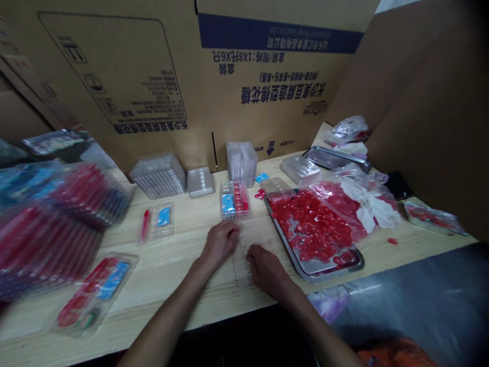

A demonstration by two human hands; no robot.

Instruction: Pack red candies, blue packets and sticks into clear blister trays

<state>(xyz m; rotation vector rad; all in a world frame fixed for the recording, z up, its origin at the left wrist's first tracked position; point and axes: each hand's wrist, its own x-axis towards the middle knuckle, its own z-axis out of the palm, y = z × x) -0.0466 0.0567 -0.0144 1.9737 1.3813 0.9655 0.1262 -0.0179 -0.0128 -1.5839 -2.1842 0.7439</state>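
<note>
A clear plastic tray (243,278) lies on the wooden table in front of me, its edges hard to make out. My left hand (220,243) is curled closed at its upper left side. Lower down, on the right side, my right hand (268,269) also has its fingers closed on the tray. Just beyond my hands sits a filled clear case (235,200) with red pieces, a blue packet and a red stick. To the right, a metal tray (292,253) holds a heap of red wrapped pieces (317,219).
Stacked filled cases (46,250) stand at the left. A case with red pieces (93,295) and another with a red stick (156,223) lie nearer. Stacks of clear trays (159,176) line the back, before a large cardboard box (229,76). An oblong metal tray (336,159) lies back right.
</note>
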